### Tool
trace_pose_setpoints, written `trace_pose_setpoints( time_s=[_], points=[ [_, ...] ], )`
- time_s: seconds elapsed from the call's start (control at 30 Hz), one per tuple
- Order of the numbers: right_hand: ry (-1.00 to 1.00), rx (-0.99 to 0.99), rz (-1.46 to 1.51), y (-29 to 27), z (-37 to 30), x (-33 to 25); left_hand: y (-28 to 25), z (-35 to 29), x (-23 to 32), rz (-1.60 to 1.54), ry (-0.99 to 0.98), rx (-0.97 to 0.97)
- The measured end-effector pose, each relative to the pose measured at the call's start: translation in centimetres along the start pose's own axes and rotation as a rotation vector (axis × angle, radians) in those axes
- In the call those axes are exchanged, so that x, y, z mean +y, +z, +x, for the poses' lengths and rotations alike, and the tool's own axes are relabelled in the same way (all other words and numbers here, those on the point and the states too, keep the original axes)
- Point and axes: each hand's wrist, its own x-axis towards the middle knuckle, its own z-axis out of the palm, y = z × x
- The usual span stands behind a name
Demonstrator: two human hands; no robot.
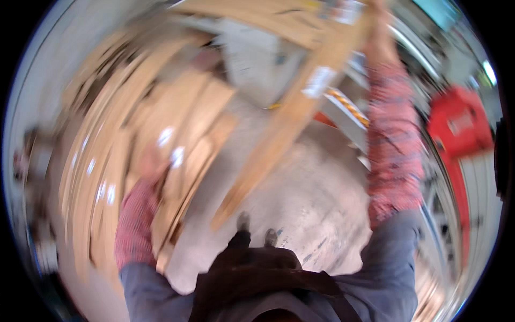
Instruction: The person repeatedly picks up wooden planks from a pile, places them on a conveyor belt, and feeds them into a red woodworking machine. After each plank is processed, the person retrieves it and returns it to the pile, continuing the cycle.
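Head view: right hand (379, 29) at long wooden plank (281, 129), left hand (153, 164) by flat boards (179, 107), both grips unclear.

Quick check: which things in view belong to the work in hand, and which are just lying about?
Apparently in the work:
long wooden board, at the right hand
stacked wooden boards, by the left hand

Apparently just around:
red box-shaped unit
orange-striped strip

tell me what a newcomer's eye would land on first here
Probably the long wooden plank, slanting from the top right down through the middle of the view. Next might be the bright red boxy object at the right edge, though blur hides what it is. The pale brown boards piled on the left also fill much of the view.
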Motion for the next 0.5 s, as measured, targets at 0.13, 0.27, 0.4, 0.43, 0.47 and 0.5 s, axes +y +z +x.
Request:
trace_pose_setpoints(
  time_s=[0.13, 0.27, 0.4, 0.43, 0.47, 0.5],
  points=[
    [-0.019, -0.022, -0.023, 2.9, -0.8, 0.2, -3.4, -0.3, -1.1, -0.561, 0.081, -0.049],
    [0.045, 0.096, -0.227, 1.9, -5.0, -3.2, -8.6, -0.1, -1.0, -0.653, -0.151, -0.144],
    [0.068, -0.033, -0.275, -3.7, -5.0, -5.2, -12.6, 0.5, 5.9, -0.757, -0.119, -0.224],
    [0.111, 0.046, -0.278, -2.6, -4.8, -4.6, -12.6, 0.5, 8.0, -0.739, -0.1, -0.205],
    [0.159, -0.036, -0.3, -2.9, -3.3, -3.7, -12.3, 0.5, 10.1, -0.721, -0.078, -0.184],
    [0.221, 0.03, -0.286, -0.6, -4.4, -4.5, -11.9, 0.3, 12.0, -0.715, -0.062, -0.167]
  ],
)
